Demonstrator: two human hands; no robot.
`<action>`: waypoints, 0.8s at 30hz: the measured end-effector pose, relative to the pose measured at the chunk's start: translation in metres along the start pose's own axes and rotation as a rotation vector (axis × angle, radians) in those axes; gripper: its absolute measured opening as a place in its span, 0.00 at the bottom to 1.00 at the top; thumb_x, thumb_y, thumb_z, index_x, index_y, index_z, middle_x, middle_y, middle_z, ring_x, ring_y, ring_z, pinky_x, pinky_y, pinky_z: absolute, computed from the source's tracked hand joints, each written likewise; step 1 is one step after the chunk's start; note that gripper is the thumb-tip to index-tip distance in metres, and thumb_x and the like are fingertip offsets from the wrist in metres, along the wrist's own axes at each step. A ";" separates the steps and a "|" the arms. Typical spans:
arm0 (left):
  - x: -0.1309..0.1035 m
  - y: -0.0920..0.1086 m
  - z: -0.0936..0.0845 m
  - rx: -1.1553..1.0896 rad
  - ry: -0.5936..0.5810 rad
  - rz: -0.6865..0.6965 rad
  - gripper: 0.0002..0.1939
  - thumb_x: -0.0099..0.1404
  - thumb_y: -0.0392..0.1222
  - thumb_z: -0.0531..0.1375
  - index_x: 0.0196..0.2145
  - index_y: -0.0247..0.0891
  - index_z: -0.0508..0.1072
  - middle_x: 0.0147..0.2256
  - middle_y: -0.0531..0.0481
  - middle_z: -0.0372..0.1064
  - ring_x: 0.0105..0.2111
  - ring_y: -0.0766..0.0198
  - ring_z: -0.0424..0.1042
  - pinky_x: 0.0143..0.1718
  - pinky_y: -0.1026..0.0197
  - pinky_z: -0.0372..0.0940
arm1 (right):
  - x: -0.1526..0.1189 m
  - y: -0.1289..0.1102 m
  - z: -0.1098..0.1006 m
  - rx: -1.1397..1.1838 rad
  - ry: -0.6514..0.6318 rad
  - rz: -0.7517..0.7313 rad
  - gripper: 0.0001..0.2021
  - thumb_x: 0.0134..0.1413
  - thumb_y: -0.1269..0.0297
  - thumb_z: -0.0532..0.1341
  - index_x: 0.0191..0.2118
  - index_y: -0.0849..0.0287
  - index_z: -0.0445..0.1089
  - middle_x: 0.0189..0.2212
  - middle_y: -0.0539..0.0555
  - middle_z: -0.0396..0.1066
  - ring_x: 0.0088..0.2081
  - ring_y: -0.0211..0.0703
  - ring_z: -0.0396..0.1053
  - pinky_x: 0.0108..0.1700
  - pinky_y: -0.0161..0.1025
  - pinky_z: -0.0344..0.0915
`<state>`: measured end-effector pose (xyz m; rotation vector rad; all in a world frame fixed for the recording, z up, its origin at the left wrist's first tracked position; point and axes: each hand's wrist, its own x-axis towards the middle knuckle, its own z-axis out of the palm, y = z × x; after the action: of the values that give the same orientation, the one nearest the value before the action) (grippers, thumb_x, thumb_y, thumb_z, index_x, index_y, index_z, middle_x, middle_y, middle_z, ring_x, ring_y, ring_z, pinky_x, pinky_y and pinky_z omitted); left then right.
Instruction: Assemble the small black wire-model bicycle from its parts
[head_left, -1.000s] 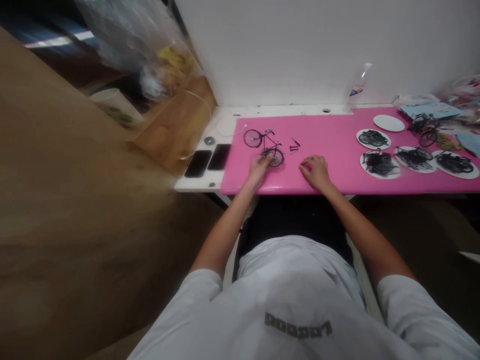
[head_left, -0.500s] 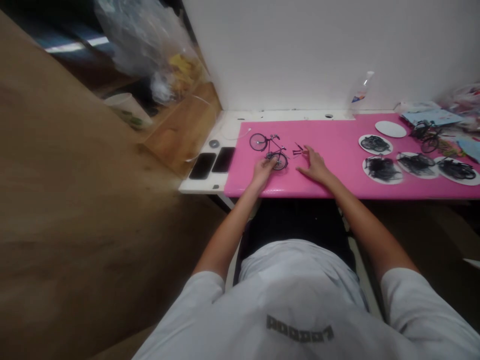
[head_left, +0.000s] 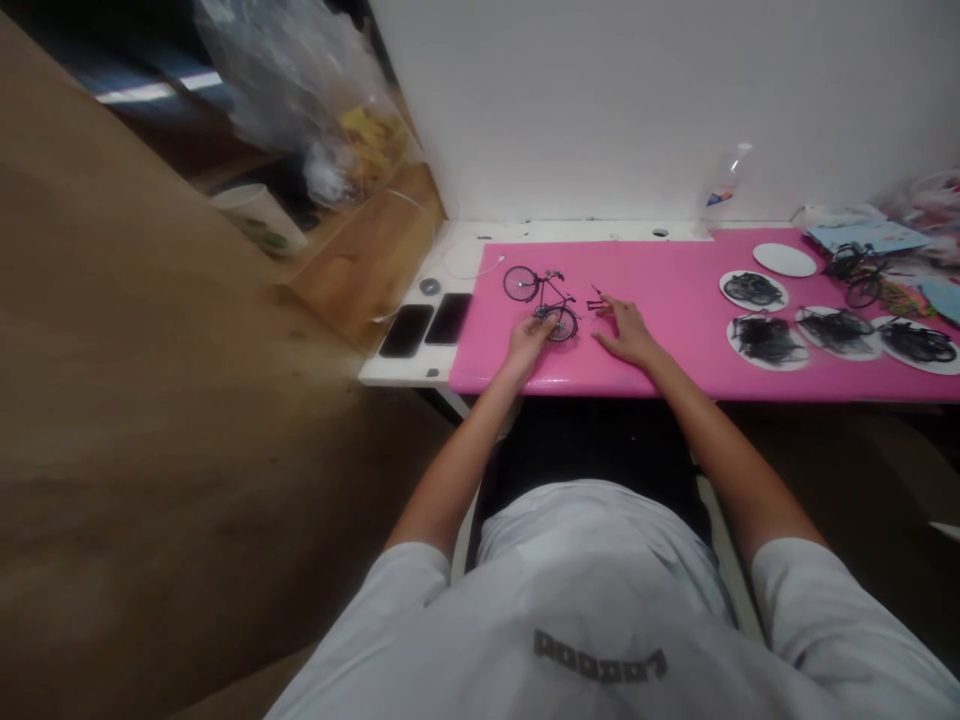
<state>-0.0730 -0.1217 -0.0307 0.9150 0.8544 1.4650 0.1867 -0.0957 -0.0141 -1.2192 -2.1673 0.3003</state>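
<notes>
A small black model bicycle (head_left: 551,298) is at the left part of the pink table cover (head_left: 645,270). My left hand (head_left: 528,342) grips it by the wheel nearest me, thumb and fingers around the rim. To the right, my right hand (head_left: 627,332) rests low over the cover with its fingers spread. Its fingertips are at a few small black parts (head_left: 595,303); whether they touch them is too small to tell.
Two dark phones (head_left: 406,331) lie on the white table edge at left. White plates (head_left: 784,260), several with black parts, stand at right. Behind are a clear bottle (head_left: 729,175) and a white wall. Papers and bags lie far right.
My right hand's fingers have shifted slightly left towards the small black parts. My left hand still holds the bicycle, and the view has moved very slightly.
</notes>
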 end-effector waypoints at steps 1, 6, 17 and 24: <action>0.000 0.000 0.000 0.001 0.002 -0.002 0.27 0.56 0.57 0.80 0.44 0.34 0.85 0.43 0.43 0.85 0.40 0.61 0.83 0.48 0.58 0.76 | -0.001 0.001 0.000 0.011 0.020 0.006 0.44 0.61 0.51 0.66 0.79 0.58 0.57 0.61 0.62 0.79 0.65 0.69 0.65 0.72 0.68 0.61; 0.000 0.000 -0.001 0.005 0.002 -0.006 0.28 0.56 0.58 0.80 0.44 0.34 0.85 0.42 0.43 0.84 0.40 0.61 0.83 0.46 0.59 0.75 | -0.006 0.000 -0.002 0.022 0.121 0.027 0.40 0.57 0.52 0.68 0.73 0.57 0.64 0.59 0.64 0.77 0.62 0.66 0.67 0.70 0.64 0.64; 0.000 -0.002 -0.001 0.007 0.011 -0.018 0.27 0.55 0.58 0.80 0.43 0.34 0.85 0.42 0.44 0.84 0.39 0.61 0.82 0.47 0.59 0.75 | -0.006 -0.002 -0.001 -0.031 0.103 0.147 0.33 0.61 0.55 0.65 0.71 0.55 0.66 0.57 0.64 0.80 0.64 0.70 0.67 0.69 0.69 0.63; 0.000 0.000 0.000 0.012 0.010 -0.017 0.29 0.54 0.59 0.80 0.43 0.34 0.85 0.41 0.44 0.84 0.38 0.63 0.81 0.45 0.61 0.75 | -0.005 0.001 -0.002 0.027 0.093 0.112 0.27 0.63 0.64 0.60 0.67 0.55 0.70 0.50 0.62 0.83 0.57 0.64 0.72 0.69 0.66 0.64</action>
<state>-0.0726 -0.1218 -0.0308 0.9079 0.8773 1.4518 0.1905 -0.0994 -0.0155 -1.3155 -2.0138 0.3128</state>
